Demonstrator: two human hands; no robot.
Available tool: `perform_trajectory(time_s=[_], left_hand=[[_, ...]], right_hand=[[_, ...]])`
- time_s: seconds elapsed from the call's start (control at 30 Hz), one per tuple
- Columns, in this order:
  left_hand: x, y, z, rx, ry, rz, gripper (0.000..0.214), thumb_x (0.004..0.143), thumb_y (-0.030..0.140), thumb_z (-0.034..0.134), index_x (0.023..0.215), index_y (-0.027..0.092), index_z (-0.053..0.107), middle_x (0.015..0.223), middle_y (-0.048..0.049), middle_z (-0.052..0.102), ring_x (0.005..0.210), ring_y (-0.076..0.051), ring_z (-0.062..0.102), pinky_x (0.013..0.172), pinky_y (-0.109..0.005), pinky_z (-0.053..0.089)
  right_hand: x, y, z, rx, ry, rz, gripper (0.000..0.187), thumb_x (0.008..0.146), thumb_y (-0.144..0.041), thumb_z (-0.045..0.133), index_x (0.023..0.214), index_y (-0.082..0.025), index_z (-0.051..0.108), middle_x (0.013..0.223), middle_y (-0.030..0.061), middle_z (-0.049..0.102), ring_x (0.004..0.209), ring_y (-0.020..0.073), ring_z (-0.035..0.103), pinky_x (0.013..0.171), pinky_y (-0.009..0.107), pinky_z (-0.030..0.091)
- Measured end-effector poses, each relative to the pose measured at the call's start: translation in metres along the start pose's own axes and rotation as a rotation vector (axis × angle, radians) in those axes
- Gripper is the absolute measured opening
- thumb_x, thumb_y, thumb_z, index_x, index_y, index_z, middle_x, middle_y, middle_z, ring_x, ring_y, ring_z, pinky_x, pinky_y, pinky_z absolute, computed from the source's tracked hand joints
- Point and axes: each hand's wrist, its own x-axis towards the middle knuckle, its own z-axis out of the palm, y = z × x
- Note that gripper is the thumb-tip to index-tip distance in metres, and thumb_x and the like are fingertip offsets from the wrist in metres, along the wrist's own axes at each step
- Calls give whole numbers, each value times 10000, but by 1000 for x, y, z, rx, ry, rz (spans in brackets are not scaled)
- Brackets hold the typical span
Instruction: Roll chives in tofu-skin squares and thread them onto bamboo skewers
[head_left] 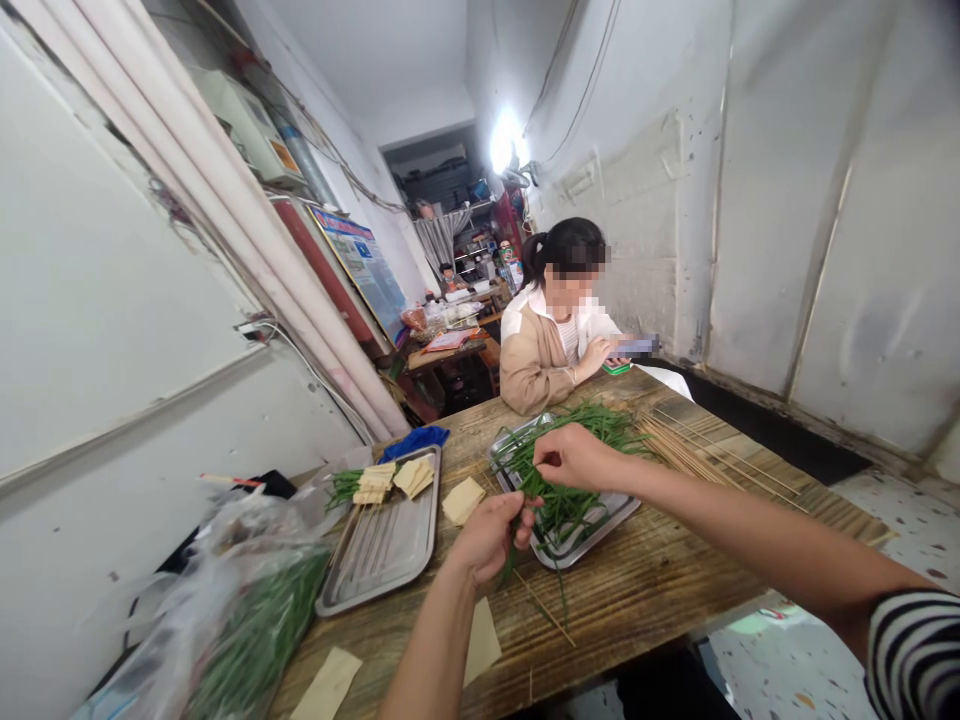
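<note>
My left hand (491,535) is closed round a few chives (511,562), whose green blades hang below the fingers. My right hand (574,458) is in a pinch just above and beside it, over a heap of chives (559,515); whatever its fingertips hold is hidden. The heap lies on a metal tray (626,512). Left of my hands a second metal tray (386,560) carries tofu-skin sheets (414,478) and skewers with rolled chives. One stack of tofu-skin sheets (463,500) lies between the trays. A thin skewer (544,605) rests on the wood below my hands.
Many bamboo skewers (686,450) lie at the right of the wooden table (615,610). A plastic bag of chives (259,625) sits at the left edge, and a blue cloth (416,442) behind the left tray. Across the table a person (544,345) holds a phone.
</note>
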Motion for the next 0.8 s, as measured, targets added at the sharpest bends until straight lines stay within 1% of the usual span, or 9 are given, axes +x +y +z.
perform_trajectory(time_s=[0.07, 0.13, 0.23, 0.3, 0.4, 0.53, 0.63, 0.73, 0.8], left_hand=[[1, -2, 1, -55, 18, -13, 345, 749, 412, 670, 815, 82, 595, 608, 10, 521, 443, -29, 383, 444, -170, 262], [2, -4, 3, -132, 18, -79, 346, 801, 439, 614, 803, 95, 574, 616, 3, 528, 422, -15, 345, 419, -151, 222], [4, -8, 6, -250, 34, -145, 412, 823, 531, 549, 728, 131, 523, 569, 33, 481, 409, -23, 352, 397, -144, 220], [3, -9, 9, -309, 54, -89, 409, 792, 536, 590, 701, 146, 511, 542, 50, 458, 426, -41, 397, 406, -155, 271], [-3, -9, 15, -321, 64, -26, 310, 728, 410, 707, 733, 136, 562, 572, 27, 527, 503, -76, 495, 464, -182, 369], [-11, -7, 22, -279, 45, -53, 284, 657, 343, 757, 739, 116, 605, 625, -22, 598, 599, -125, 568, 534, -219, 424], [-11, -10, 23, -241, 126, -2, 301, 626, 352, 766, 701, 117, 593, 588, -1, 573, 574, -104, 543, 530, -202, 404], [-10, -13, 15, -235, 226, 71, 332, 611, 373, 768, 696, 130, 560, 538, 54, 497, 512, -53, 465, 511, -167, 362], [-13, -15, 7, -221, 232, 79, 368, 600, 400, 770, 712, 135, 540, 531, 75, 456, 475, -34, 402, 474, -155, 309]], right_hand=[[-6, -5, 8, -207, 35, -102, 100, 702, -73, 566, 639, -144, 596, 611, -4, 583, 570, 106, 508, 544, 209, 345], [-14, -10, 19, -368, 34, -200, 114, 773, -109, 549, 671, -145, 586, 666, 23, 583, 603, 124, 503, 559, 230, 349], [-31, -17, 37, -570, 30, -366, 124, 849, -143, 498, 762, -141, 587, 730, 53, 575, 656, 156, 517, 566, 257, 367], [-42, -21, 49, -669, 38, -453, 136, 863, -134, 472, 791, -135, 587, 743, 66, 574, 675, 174, 527, 559, 268, 380], [-53, -26, 66, -766, 87, -536, 176, 868, -107, 426, 804, -122, 589, 739, 84, 582, 677, 191, 545, 575, 290, 419], [-58, -29, 84, -837, 153, -581, 253, 860, -57, 354, 823, -115, 598, 743, 105, 596, 667, 208, 565, 631, 351, 473], [-63, -33, 93, -813, 102, -550, 260, 860, -59, 351, 859, -109, 606, 775, 121, 613, 697, 212, 577, 650, 355, 495], [-71, -44, 87, -707, 28, -507, 258, 860, -89, 392, 1024, -52, 588, 908, 176, 628, 806, 230, 588, 694, 351, 510], [-74, -51, 74, -582, -13, -527, 340, 872, -112, 416, 1190, -40, 513, 1039, 181, 618, 903, 219, 580, 767, 332, 505]])
